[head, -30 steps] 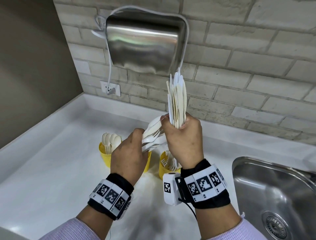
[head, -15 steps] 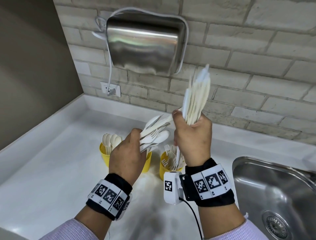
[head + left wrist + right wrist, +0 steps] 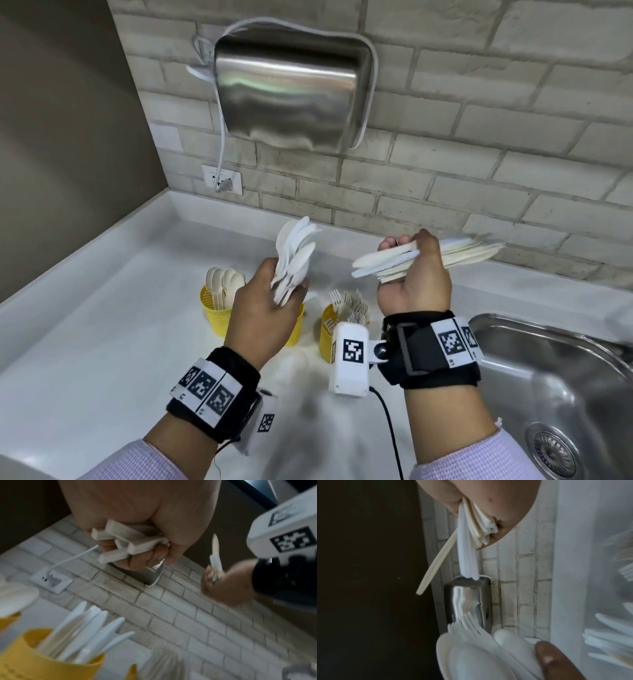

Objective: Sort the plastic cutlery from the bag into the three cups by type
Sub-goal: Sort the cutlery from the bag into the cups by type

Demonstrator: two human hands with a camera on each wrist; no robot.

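Note:
My left hand (image 3: pixel 263 308) grips a bunch of white plastic spoons and forks (image 3: pixel 294 257) by the handles, heads pointing up. My right hand (image 3: pixel 414 284) grips a bundle of plastic knives (image 3: pixel 394 260) lying roughly level, apart from the left bunch. Three yellow cups stand below on the counter: the left cup (image 3: pixel 215 313) holds spoons, the middle cup (image 3: pixel 297 325) is mostly hidden behind my left hand, and the right cup (image 3: pixel 327 330) holds forks. In the left wrist view a yellow cup (image 3: pixel 34 660) holds several knives. The right wrist view shows the knife handles (image 3: pixel 471 534) in my fist.
A steel hand dryer (image 3: pixel 291 99) hangs on the brick wall above, with its cord running to a wall socket (image 3: pixel 222 180). A steel sink (image 3: pixel 555 387) is sunk into the white counter (image 3: pixel 85 359) at the right. A brown wall closes the left side.
My right hand has swung the knife bundle from upright down to level and moved it right, away from the left hand. The left bunch has tipped more upright.

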